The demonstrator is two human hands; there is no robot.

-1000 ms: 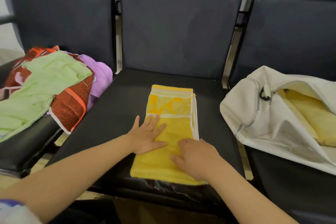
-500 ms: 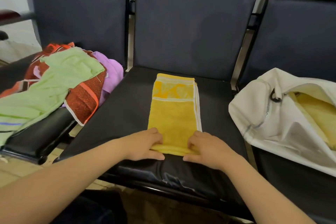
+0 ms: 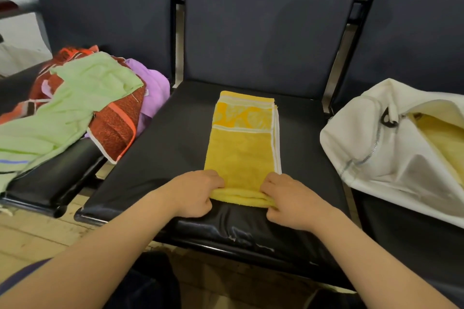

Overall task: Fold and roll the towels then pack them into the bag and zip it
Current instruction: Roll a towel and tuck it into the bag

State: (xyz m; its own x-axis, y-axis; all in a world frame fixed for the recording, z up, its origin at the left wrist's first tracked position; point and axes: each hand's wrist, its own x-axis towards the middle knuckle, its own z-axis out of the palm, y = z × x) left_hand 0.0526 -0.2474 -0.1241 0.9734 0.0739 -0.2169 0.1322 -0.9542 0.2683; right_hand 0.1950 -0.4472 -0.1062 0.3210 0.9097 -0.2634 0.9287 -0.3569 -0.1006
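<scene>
A folded yellow towel (image 3: pixel 241 148) with a white-edged orange band lies lengthwise on the middle black seat (image 3: pixel 160 158). Its near end is curled into a small roll. My left hand (image 3: pixel 195 193) grips the left side of that roll and my right hand (image 3: pixel 291 200) grips the right side. On the right seat lies a white bag (image 3: pixel 369 138), unzipped, with a pale yellow towel (image 3: pixel 444 140) inside it.
On the left seat sits a heap of loose towels: a light green one (image 3: pixel 62 113) on top, a red-orange one (image 3: pixel 115 123) and a purple one (image 3: pixel 155 90) beneath. Dark seat backs rise behind. A wooden floor (image 3: pixel 32 236) shows below the seat fronts.
Both hands slid from flat on the towel back to its near edge, took hold of it and turned it over into a small roll.
</scene>
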